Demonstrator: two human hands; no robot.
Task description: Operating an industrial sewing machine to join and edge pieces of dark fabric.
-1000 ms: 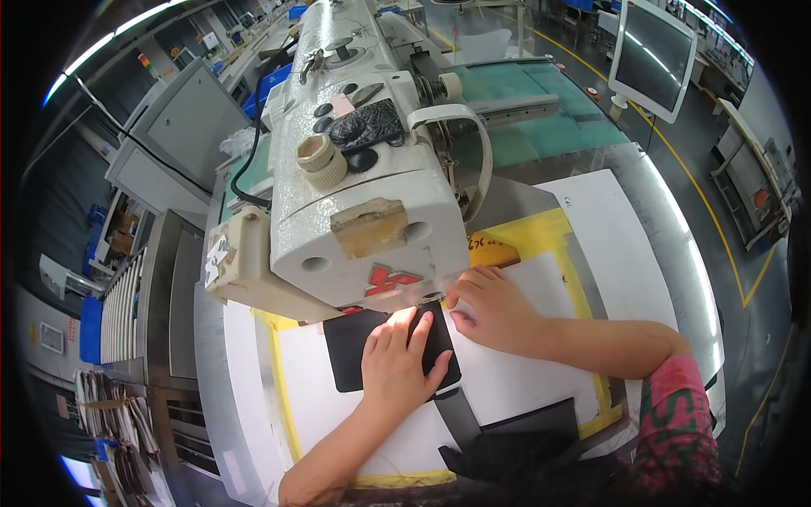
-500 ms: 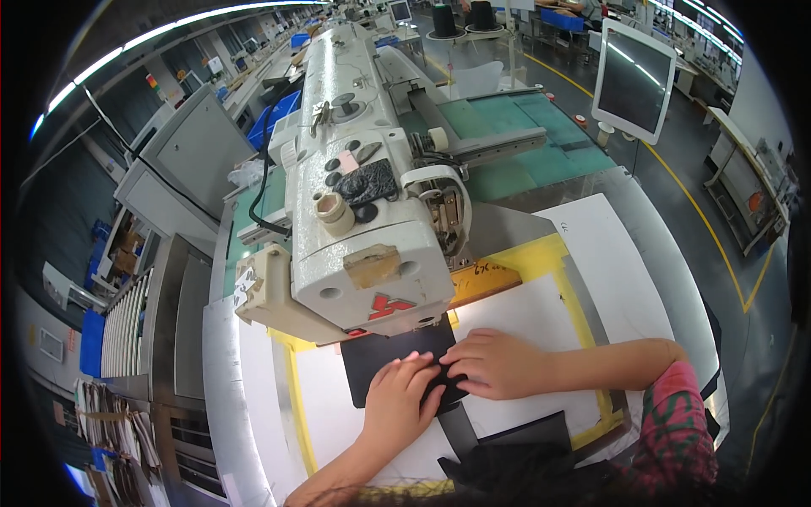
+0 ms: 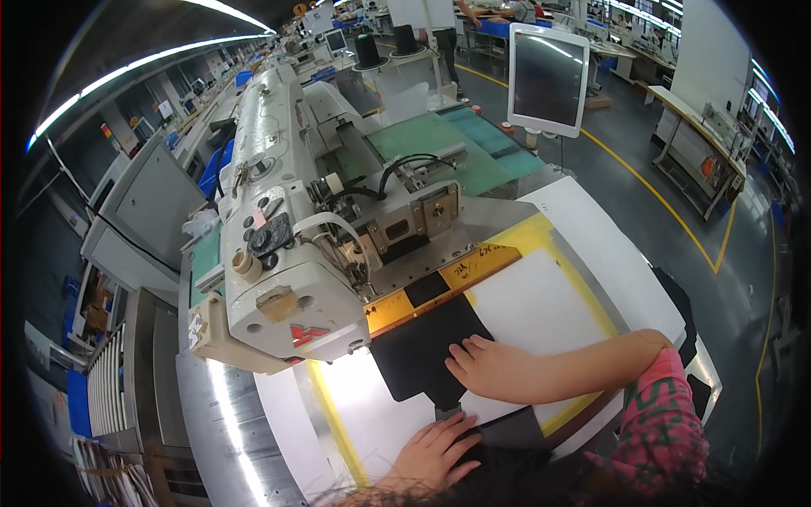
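A black flat piece [image 3: 427,342], fabric or leather, lies on the white work surface with its far edge under the orange clamp plate [image 3: 498,256]. My right hand [image 3: 490,367] rests on the piece's right side, fingers stretched out and slightly apart. Closer to me, my left hand [image 3: 435,452] is flat with spread fingers, off the black piece. Its fingertips are beside a narrow dark strip [image 3: 447,411] and reach the edge of another dark piece [image 3: 511,433]. To the left of the clamp stands the white sewing machine head [image 3: 296,308].
Yellow tape [image 3: 583,291] borders the white sheet. A metal table edge [image 3: 224,414] runs along the left. Behind the machine are a green bed [image 3: 439,148], a white-framed screen [image 3: 549,80] and black thread cones [image 3: 367,52]. Other workbenches and people are farther off.
My left hand has come off the black piece and moved toward me. My right hand stays on its right side. The orange clamp plate shows more fully, and the view has shifted.
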